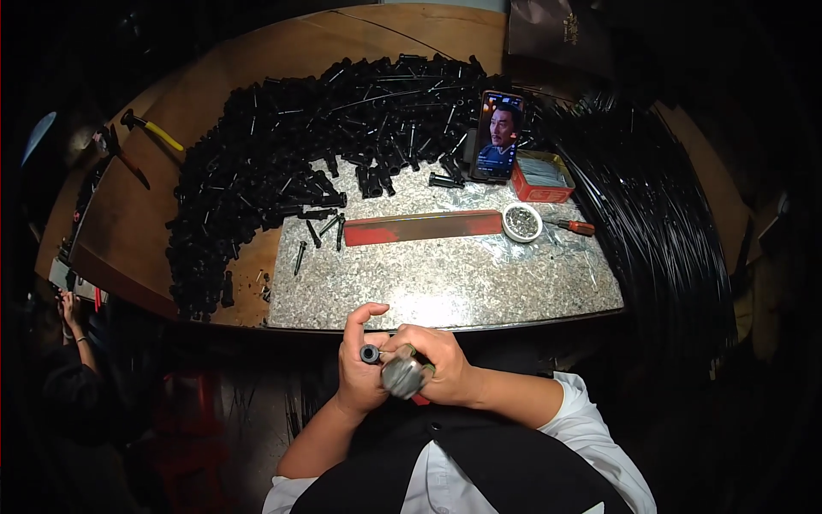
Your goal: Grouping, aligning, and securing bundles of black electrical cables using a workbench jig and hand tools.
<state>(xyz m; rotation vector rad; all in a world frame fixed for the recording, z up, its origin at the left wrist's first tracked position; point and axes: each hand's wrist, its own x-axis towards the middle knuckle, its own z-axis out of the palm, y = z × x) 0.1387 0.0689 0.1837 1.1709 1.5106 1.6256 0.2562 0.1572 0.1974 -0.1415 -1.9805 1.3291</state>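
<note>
Close to my body, just off the table's near edge, my two hands are side by side. My left hand (361, 377) is closed round a small black tubular part (369, 353), its round hollow end facing up, while the index finger sticks out, bent at the tip. My right hand (445, 364) grips a tool with a blunt, rounded grey metal head (402, 377); a bit of red shows beneath it. The tool's exact kind is not clear, and the hands hide most of it. The tool head is right beside the black part; I cannot tell whether they touch.
A stone slab (411, 287) carries a red-edged bar (424, 228), a white cup of small metal bits (521, 223) and a screwdriver (575, 227). Behind lie heaped black parts (282, 137), a phone (498, 137), a red tin (541, 184). Black rods (655, 206) lie right, a yellow-handled hammer (163, 134) left.
</note>
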